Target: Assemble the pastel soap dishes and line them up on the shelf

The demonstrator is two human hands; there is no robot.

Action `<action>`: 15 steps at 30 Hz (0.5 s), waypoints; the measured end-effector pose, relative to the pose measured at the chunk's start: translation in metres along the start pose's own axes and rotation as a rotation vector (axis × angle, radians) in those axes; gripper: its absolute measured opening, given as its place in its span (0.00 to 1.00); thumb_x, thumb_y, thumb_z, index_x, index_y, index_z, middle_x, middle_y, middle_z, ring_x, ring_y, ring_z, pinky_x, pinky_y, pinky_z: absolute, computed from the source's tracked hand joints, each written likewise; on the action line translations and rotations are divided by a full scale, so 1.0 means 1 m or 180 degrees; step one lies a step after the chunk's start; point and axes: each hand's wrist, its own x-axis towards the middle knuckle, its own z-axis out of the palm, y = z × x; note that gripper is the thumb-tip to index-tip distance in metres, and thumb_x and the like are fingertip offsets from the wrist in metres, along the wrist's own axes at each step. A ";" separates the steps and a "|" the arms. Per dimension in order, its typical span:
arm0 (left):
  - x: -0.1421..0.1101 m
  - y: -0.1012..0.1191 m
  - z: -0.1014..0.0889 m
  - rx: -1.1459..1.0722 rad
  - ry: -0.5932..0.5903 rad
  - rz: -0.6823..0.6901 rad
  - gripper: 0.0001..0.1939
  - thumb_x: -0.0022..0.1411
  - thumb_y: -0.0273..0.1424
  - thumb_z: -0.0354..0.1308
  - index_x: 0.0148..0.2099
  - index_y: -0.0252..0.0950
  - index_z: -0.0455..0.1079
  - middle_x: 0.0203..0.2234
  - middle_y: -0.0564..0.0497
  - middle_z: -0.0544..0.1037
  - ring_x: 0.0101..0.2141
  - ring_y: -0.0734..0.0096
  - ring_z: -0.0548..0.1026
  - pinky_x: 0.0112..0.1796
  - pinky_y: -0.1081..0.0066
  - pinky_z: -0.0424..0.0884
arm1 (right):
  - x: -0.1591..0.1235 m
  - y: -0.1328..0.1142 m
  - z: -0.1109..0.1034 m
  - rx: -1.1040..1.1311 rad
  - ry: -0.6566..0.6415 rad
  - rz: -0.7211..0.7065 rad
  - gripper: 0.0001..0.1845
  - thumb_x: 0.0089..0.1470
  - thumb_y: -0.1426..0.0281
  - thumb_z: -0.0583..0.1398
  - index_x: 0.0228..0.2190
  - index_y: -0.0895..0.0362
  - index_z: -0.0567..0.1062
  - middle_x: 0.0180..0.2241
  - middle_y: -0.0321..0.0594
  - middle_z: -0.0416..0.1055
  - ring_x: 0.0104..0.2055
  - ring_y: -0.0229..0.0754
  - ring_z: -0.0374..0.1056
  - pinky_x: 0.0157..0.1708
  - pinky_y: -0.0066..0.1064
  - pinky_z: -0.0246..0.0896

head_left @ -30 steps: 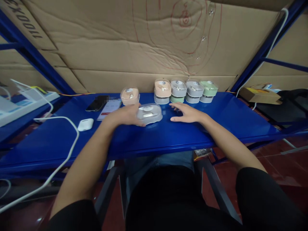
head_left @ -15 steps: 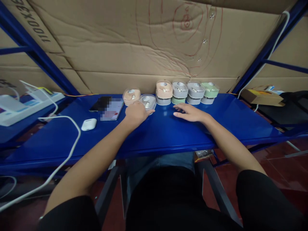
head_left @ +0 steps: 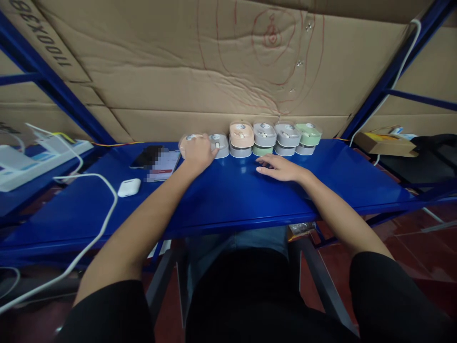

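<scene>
Several small lidded boxes stand in a row along the back of the blue table. My left hand (head_left: 198, 153) is at the row's left end, its thumb on the front of a single grey box (head_left: 220, 144) with a clear lid and its fingers by that box's left side. It also covers much of a peach box (head_left: 185, 143). My right hand (head_left: 280, 168) rests on the table, fingers loosely apart and holding nothing. It lies in front of a grey box stacked on a green one (head_left: 263, 150). Left of that stands a peach-over-grey stack (head_left: 242, 138).
Two more stacks, grey (head_left: 287, 134) and green-topped (head_left: 308, 136), stand at right. At left lie a phone (head_left: 163, 166), a dark phone-like slab (head_left: 146, 156), a white earbud case (head_left: 129, 187) and a white cable (head_left: 110, 205). Cardboard (head_left: 160, 95) walls the back.
My left hand has moved back toward the cardboard. The single grey box has slid back into line with the row. My right hand has stayed in place.
</scene>
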 end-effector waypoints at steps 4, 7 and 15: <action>-0.005 -0.018 -0.003 0.0199 0.0197 -0.0158 0.41 0.76 0.53 0.66 0.77 0.30 0.70 0.77 0.20 0.68 0.74 0.21 0.68 0.69 0.40 0.69 | 0.001 0.003 0.001 -0.0048 -0.0014 -0.0058 0.43 0.74 0.34 0.60 0.66 0.55 0.82 0.64 0.59 0.82 0.58 0.62 0.82 0.63 0.61 0.79; -0.004 -0.031 -0.002 0.0157 -0.0259 -0.0227 0.53 0.71 0.65 0.67 0.81 0.34 0.65 0.80 0.19 0.64 0.75 0.16 0.65 0.70 0.32 0.67 | 0.001 0.004 0.000 -0.0052 -0.0018 -0.0081 0.43 0.74 0.34 0.59 0.66 0.56 0.83 0.63 0.59 0.82 0.58 0.62 0.82 0.63 0.60 0.79; -0.012 -0.030 -0.027 0.0113 -0.0247 -0.0840 0.62 0.66 0.77 0.60 0.77 0.27 0.69 0.70 0.16 0.75 0.71 0.13 0.71 0.66 0.34 0.72 | 0.001 0.004 -0.002 -0.0027 -0.0019 -0.0092 0.48 0.73 0.31 0.58 0.65 0.59 0.84 0.62 0.61 0.83 0.58 0.62 0.82 0.63 0.58 0.79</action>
